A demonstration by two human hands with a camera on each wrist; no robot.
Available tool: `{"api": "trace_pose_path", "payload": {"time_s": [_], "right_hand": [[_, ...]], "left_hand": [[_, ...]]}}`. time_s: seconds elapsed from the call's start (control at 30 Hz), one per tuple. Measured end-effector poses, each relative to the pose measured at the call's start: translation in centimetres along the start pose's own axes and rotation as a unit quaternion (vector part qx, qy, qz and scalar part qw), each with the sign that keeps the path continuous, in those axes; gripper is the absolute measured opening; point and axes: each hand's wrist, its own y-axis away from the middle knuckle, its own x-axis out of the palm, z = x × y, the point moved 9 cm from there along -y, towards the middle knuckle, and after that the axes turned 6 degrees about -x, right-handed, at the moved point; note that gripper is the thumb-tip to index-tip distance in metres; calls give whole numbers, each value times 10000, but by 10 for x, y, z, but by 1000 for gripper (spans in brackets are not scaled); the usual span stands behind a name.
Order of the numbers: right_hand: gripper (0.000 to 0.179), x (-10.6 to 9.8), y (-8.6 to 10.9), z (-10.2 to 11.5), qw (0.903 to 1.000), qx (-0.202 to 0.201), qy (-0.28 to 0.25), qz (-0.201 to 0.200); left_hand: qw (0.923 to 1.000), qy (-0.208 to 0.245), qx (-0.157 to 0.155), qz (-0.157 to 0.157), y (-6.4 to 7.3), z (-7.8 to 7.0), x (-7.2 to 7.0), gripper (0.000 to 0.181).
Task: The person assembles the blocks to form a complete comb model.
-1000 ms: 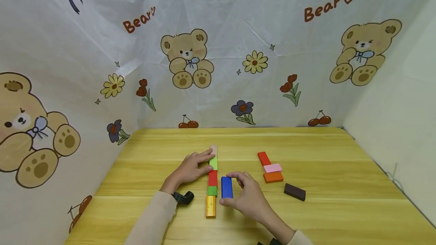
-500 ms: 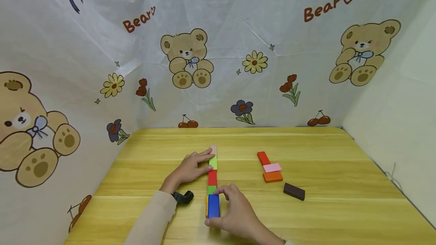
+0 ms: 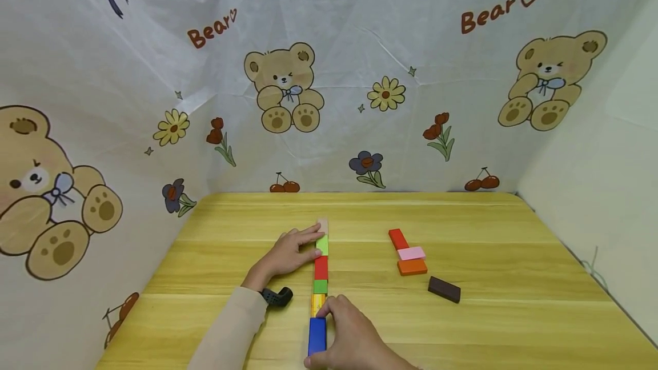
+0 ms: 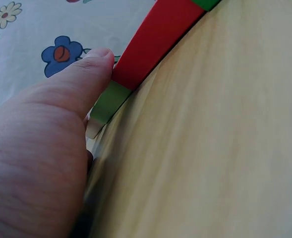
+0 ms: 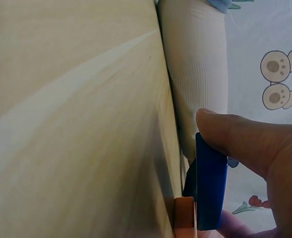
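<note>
The head camera looks forward and down over the table (image 3: 488,244); close wrist views share it.

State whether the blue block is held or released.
Held: the right hand pinches the blue block by its two ends.

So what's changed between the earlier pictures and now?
The blue rectangular block, held throughout in the right grip, has moved left and nearer, from beside the row of multicoloured rectangular blocks to its near end. Nothing was taken or let go. The left grip still touches the row's far part, and the red block, pink block, orange block and dark brown block on the right lie unmoved.
</note>
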Motion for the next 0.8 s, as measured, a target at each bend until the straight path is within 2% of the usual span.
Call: {"api": "trace_pose_path", "payload": {"time_s": [0.23, 0.6, 0.8], "right_hand": [[64, 6, -2, -6, 9996, 254, 2, 157], [60, 9, -3, -4, 9992, 20, 166, 362], [63, 8, -3, -4, 9994, -150, 236, 225]], "left_hand": [[10000, -30, -54, 28, 2, 1, 2, 61], [10000, -18, -25, -3, 2, 0, 1, 61], [10000, 25, -16, 11, 1, 0, -1, 62]]}}
